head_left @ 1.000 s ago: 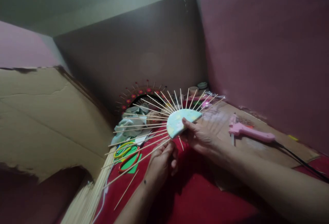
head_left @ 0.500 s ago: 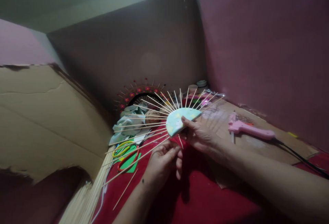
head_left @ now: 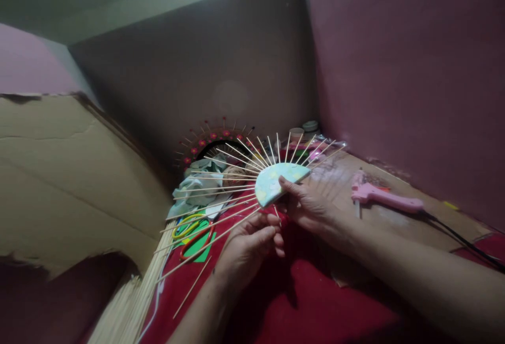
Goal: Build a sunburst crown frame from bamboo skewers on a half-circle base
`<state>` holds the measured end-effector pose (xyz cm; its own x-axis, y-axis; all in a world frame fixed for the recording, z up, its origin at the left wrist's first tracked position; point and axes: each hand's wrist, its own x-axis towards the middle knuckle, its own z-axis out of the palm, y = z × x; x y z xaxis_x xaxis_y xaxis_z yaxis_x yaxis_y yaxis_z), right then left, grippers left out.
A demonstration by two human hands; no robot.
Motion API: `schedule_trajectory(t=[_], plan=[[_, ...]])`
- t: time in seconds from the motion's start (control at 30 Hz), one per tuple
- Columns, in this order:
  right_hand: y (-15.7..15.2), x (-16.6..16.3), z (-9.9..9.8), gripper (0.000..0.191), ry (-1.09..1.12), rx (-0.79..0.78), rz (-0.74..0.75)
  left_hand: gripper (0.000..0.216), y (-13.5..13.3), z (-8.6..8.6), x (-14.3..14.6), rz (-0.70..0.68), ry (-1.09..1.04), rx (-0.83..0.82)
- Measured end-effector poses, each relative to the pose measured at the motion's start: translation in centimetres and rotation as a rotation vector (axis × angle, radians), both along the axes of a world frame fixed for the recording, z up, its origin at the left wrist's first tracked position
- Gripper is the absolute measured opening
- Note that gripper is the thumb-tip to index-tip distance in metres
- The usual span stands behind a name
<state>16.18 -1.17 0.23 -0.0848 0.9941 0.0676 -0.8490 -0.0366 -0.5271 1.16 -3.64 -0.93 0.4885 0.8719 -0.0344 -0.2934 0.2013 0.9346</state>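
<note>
A pale blue half-round piece [head_left: 272, 182] with yellowish patches is held up in the middle, thin wooden sticks [head_left: 221, 174] fanning out from its curved edge. My right hand [head_left: 303, 202] grips it at the straight side, thumb on the front face and the other fingers behind. Just below that straight edge, my left hand [head_left: 252, 244] is closed, its fingers curled around the lower end of a short thin stick [head_left: 276, 211]. The fingertips partly hide this stick, and its upper end meets the half-round piece.
A pink glue gun [head_left: 389, 198] lies on cardboard [head_left: 402, 228] at right. Yellow and red-orange scissors [head_left: 197, 246] rest on green paper at left, near a bundle of sticks [head_left: 138, 302]. One loose stick [head_left: 192, 287] lies on red cloth [head_left: 315, 302]. Behind stands a flower-trimmed round frame [head_left: 213, 138].
My left hand has shifted slightly up, its fingers curling closer around the short stick's end. My right hand and the half-round piece stay nearly in place.
</note>
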Motion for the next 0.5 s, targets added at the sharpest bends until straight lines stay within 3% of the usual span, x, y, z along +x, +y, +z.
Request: schedule_trajectory(t=[0.27,0.4,0.5], plan=[[0.5,0.0,-0.6,0.026,-0.02,0.034,-0.021,0.017,0.2,-0.1,-0.3,-0.02,0.055,-0.065],[0.6,-0.3,-1.3,0.024,0.025,-0.071,-0.014,0.017,0.1,-0.3,-0.1,-0.07,0.124,-0.068],[0.7,-0.6,-2.3,0.023,0.008,-0.175,0.095,0.019,0.0,-0.7,0.2,-0.162,0.149,-0.073]])
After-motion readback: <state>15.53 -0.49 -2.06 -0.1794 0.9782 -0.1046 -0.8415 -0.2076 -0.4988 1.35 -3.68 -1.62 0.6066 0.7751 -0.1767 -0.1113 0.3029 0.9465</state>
